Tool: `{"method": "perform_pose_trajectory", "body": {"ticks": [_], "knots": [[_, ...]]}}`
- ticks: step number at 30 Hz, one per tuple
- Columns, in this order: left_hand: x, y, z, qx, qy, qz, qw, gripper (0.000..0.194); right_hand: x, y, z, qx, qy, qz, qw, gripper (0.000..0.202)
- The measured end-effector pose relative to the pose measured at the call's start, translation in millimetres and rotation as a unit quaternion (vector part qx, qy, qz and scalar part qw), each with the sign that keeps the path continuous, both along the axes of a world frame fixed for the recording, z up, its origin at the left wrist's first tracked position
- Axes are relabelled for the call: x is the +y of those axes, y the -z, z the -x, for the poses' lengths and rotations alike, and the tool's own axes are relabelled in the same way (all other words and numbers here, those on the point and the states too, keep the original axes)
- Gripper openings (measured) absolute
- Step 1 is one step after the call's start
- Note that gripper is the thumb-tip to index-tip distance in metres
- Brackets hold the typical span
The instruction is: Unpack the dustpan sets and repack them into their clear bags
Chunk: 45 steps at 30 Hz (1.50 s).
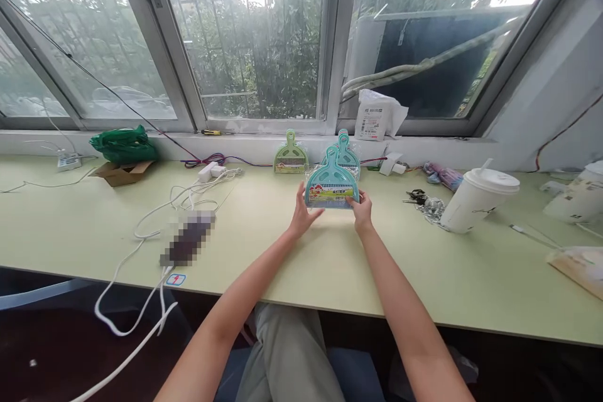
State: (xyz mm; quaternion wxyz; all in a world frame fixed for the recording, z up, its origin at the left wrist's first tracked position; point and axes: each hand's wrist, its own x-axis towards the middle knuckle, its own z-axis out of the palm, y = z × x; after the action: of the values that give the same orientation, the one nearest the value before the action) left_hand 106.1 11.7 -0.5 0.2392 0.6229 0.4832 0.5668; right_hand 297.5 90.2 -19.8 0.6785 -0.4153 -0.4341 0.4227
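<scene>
A teal mini dustpan set in clear plastic, with a printed label across its front, is held upright over the table. My right hand grips its lower right corner, thumb on the front. My left hand is at the lower left edge, with fingers raised along the side and thumb spread apart below; whether it touches the wrapper is hard to tell. Behind stand more teal dustpans, partly hidden by the held one. A green dustpan stands just left of them, against the wall below the window.
White cables and a pixelated dark object lie on the left of the table. Farther back are a cardboard box and green bag. On the right stand a lidded white cup and keys.
</scene>
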Motion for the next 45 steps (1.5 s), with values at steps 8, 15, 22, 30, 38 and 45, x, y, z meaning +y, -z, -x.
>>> {"method": "perform_pose_trajectory", "body": {"ticks": [8, 15, 22, 30, 38, 45], "knots": [[51.4, 1.4, -15.0, 0.004, -0.022, -0.003, 1.0, 0.008, 27.8, 15.7, -27.2, -0.042, 0.037, -0.001, 0.998, 0.051], [106.0, 5.7, -26.9, 0.051, -0.12, 0.048, 0.99, 0.05, 78.8, 19.3, -28.5, -0.232, 0.134, -0.004, 0.963, 0.034], [195.3, 18.2, -32.9, 0.148, -0.165, 0.064, 0.973, 0.04, 163.5, 28.6, -21.0, -0.315, 0.234, -0.156, 0.906, 0.034], [245.8, 37.6, -29.3, 0.102, -0.106, 0.089, 0.985, 0.058, 199.8, 34.5, -9.6, -0.373, 0.143, -0.098, 0.912, 0.074], [242.5, 32.2, -27.5, 0.089, -0.09, 0.065, 0.99, 0.052, 197.5, 32.1, -12.6, -0.398, 0.148, -0.07, 0.903, 0.075], [245.7, 36.2, -27.1, 0.084, -0.121, 0.051, 0.988, 0.056, 207.2, 39.5, -12.4, -0.417, 0.186, -0.117, 0.882, 0.08]]}}
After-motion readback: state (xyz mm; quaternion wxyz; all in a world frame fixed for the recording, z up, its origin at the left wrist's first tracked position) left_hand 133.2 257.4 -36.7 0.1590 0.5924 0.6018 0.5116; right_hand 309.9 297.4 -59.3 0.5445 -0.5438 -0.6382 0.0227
